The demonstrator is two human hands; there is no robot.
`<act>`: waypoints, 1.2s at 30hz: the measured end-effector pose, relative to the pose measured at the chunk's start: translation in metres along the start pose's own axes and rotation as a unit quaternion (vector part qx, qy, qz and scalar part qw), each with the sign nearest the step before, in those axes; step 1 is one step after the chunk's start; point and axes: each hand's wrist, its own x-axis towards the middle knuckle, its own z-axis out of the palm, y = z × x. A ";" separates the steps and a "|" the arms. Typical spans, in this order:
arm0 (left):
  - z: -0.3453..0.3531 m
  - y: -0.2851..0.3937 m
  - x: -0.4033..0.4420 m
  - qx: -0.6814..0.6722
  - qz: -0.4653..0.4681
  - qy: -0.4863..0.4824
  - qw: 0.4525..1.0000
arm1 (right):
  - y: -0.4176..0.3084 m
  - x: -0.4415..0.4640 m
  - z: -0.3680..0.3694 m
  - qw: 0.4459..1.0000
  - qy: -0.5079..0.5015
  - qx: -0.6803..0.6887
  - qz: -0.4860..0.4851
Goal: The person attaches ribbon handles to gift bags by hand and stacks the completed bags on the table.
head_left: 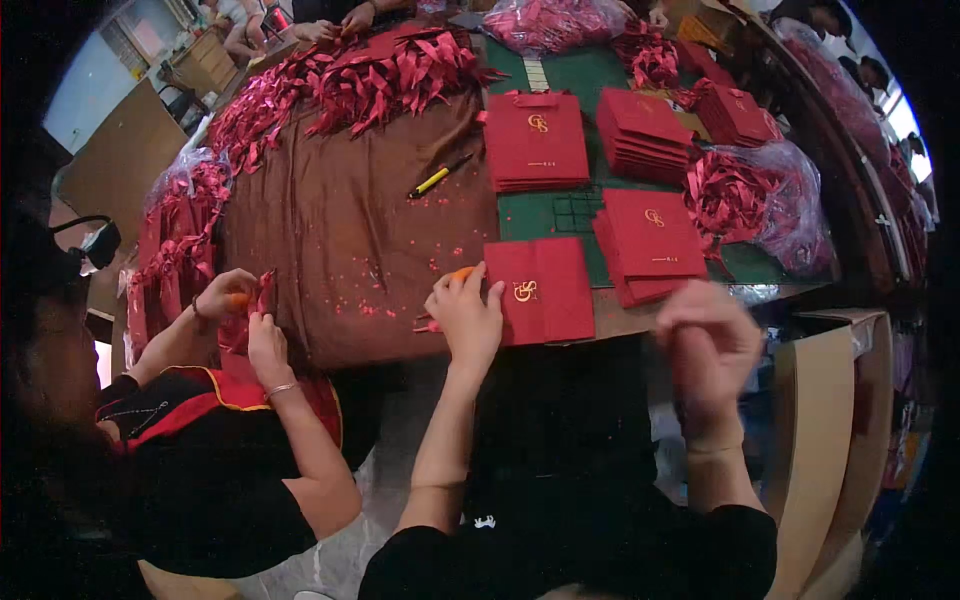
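A red paper bag (560, 292) with a gold emblem lies flat at the table's front edge. My left hand (466, 312) rests at its left edge, thumb and forefinger apart, with an orange covering on one finger. A short red strip (428, 325) shows beside that hand; whether the hand touches it is unclear. My right hand (712, 345) is raised off the front edge, right of the bag. Motion smears its fingers, so what it holds, if anything, is hidden. The nearest stack of red bags (650, 245) lies just beyond it.
More bag stacks (538, 145) stand on the green mat (525, 212). Red ribbons (390, 80) heap at the back left; a plastic bag of ribbons (765, 195) lies right. A yellow-and-black cutter (432, 181) lies mid-table. A co-worker's hands (255, 320) work at left. Cardboard (815, 430) stands right.
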 end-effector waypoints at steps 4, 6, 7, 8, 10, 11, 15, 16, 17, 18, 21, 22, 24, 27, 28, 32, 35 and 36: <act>-0.004 0.001 -0.007 -0.002 0.003 0.005 1.000 | 0.115 0.001 0.064 0.978 -0.074 -0.005 0.194; -0.007 0.004 -0.010 0.020 0.005 0.000 1.000 | 0.156 0.004 0.079 0.979 -0.086 -0.044 0.179; -0.007 0.003 -0.012 0.010 0.012 0.002 1.000 | 0.166 0.007 0.082 0.976 -0.105 -0.058 0.183; -0.008 0.001 -0.014 0.002 0.020 0.002 1.000 | 0.173 0.007 0.081 0.978 -0.125 -0.085 0.144; -0.010 0.000 -0.013 0.011 0.032 0.006 0.999 | 0.181 0.002 0.080 0.977 -0.108 -0.056 0.173; -0.010 -0.002 -0.012 -0.051 0.019 0.004 0.999 | 0.185 -0.001 0.078 0.974 -0.096 -0.029 0.203; -0.007 -0.016 -0.003 -0.214 -0.060 -0.031 0.975 | 0.176 0.000 0.079 0.965 -0.116 0.021 0.234; -0.011 -0.014 0.001 -0.209 -0.092 -0.061 0.972 | 0.173 0.001 0.079 0.962 -0.128 0.014 0.242; -0.011 -0.016 0.003 -0.207 -0.090 -0.065 0.972 | 0.174 0.001 0.080 0.962 -0.125 0.016 0.244; -0.010 -0.018 0.004 -0.196 -0.073 -0.061 0.976 | 0.176 0.001 0.081 0.961 -0.127 0.021 0.243; -0.008 -0.021 0.005 -0.195 -0.046 -0.041 0.979 | 0.177 0.001 0.080 0.963 -0.146 0.003 0.225; -0.008 -0.020 0.006 -0.199 -0.069 -0.057 0.976 | 0.178 0.001 0.080 0.964 -0.164 -0.020 0.207; -0.006 -0.021 0.008 -0.234 -0.093 -0.085 0.964 | 0.181 0.000 0.080 0.972 -0.162 -0.036 0.169; 0.002 -0.023 0.006 -0.214 -0.051 -0.066 0.973 | 0.182 -0.001 0.082 0.973 -0.156 -0.066 0.158; 0.004 -0.025 0.005 -0.202 -0.035 -0.067 0.976 | 0.179 0.000 0.081 0.973 -0.156 -0.065 0.158; 0.003 -0.023 0.005 -0.176 0.004 -0.045 0.983 | 0.178 0.000 0.082 0.970 -0.167 -0.160 0.069; 0.000 -0.019 0.004 -0.185 -0.035 -0.056 0.980 | 0.179 -0.001 0.084 0.954 -0.193 -0.227 -0.031; -0.001 -0.019 0.003 -0.181 -0.023 -0.050 0.982 | 0.174 0.000 0.085 0.939 -0.213 -0.267 -0.043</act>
